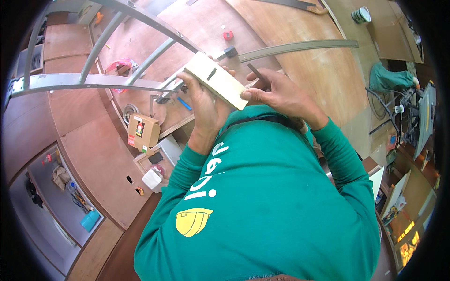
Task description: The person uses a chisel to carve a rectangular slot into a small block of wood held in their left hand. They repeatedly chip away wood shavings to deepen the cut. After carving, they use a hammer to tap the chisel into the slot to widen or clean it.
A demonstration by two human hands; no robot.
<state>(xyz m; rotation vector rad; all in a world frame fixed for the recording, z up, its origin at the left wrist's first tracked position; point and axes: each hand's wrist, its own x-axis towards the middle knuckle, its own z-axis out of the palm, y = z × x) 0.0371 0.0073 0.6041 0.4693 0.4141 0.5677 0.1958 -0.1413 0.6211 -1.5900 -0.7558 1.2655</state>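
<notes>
My left hand (201, 103) grips a pale cream rectangular block (211, 82) with a dark slot in its face, held tilted at chest height. My right hand (281, 96) is closed on a narrow dark flat bar (257, 72), with its thumb against the block's lower right corner. Fingers of my left hand show behind the block's top edge; the rest of them are hidden. A metal ladder (105, 80) reaches in from the upper left, behind my left hand. A black-headed tool (229, 51) lies beyond the block.
A long metal strip (300, 48) lies on plywood boards (318, 84). A red tape measure (228, 35), blue tool (184, 103), cardboard box (145, 129) and white container (152, 179) lie around. A paint can (361, 15) and dark metal stand (391, 112) are at right.
</notes>
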